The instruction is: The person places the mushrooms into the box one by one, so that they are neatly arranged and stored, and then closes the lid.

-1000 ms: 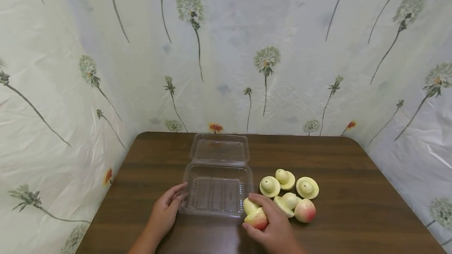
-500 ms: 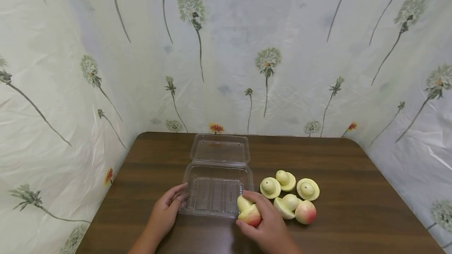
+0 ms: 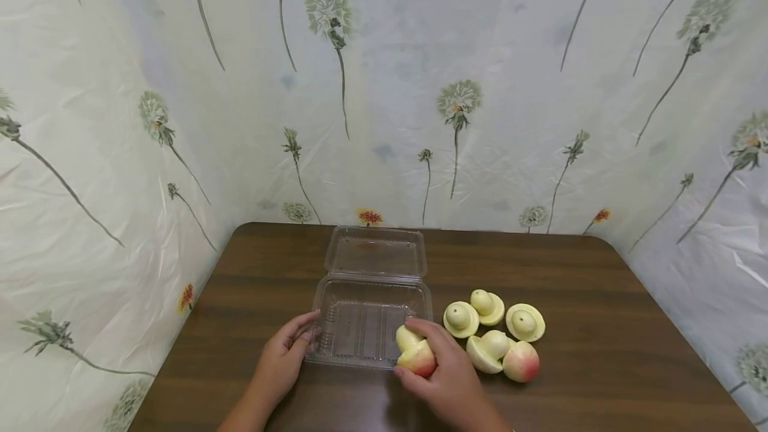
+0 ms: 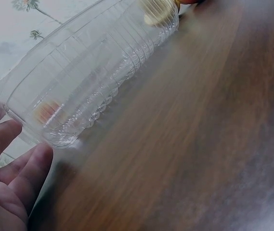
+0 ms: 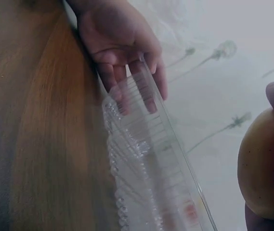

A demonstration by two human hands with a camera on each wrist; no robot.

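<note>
- One fruit [image 3: 414,356] is gripped by the right hand [image 3: 447,369]; slackening could drop it;
- left hand [image 3: 285,352] pinches the tray [image 3: 359,331]; knocks could shift it

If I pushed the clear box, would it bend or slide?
The box would probably bend a little: its see-through walls look thin. Being a hollow shell, it's likely light and might slide easily, but the left hand at its edge could hold it back.
</note>
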